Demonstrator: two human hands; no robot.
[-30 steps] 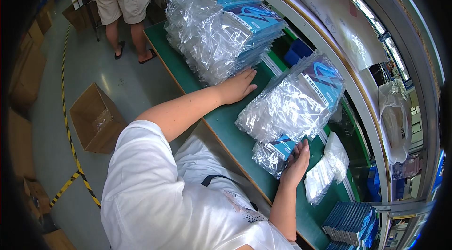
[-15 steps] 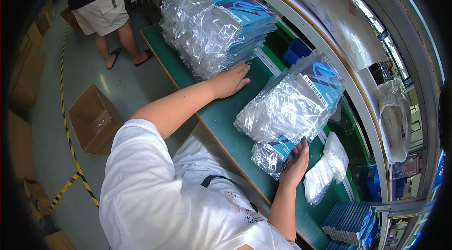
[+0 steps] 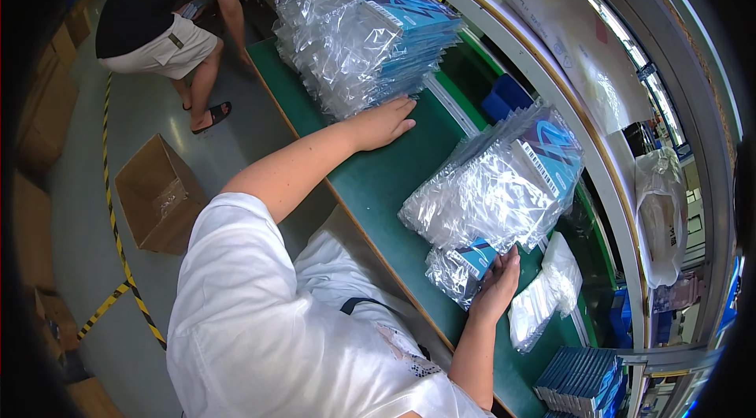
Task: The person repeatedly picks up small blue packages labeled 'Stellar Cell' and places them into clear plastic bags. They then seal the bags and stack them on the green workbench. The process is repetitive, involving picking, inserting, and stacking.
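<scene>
My left hand (image 3: 382, 125) lies with its fingers stretched out at the near base of a tall stack of clear-bagged blue packets (image 3: 370, 32), touching its lower edge and gripping nothing. My right hand (image 3: 496, 286) is open, its fingers pointing away from me and slightly curved. It rests against the right side of a small blue packet in clear plastic (image 3: 461, 270). That packet sticks out from under the near edge of a second, shorter stack of bagged packets (image 3: 496, 189). Part of the right palm and thumb is hard to make out.
Clear plastic bags (image 3: 547, 292) lie right of my right hand on the green table (image 3: 374, 189). Bare blue packs (image 3: 579, 378) are stacked at the near right. A blue bin (image 3: 504, 99) sits behind. An open carton (image 3: 161, 197) and a bending person (image 3: 169, 40) are on the left.
The person at the far left has bent down and reaches toward the floor. The view has shifted slightly. My hands stay at the two stacks in nearly the same pose.
</scene>
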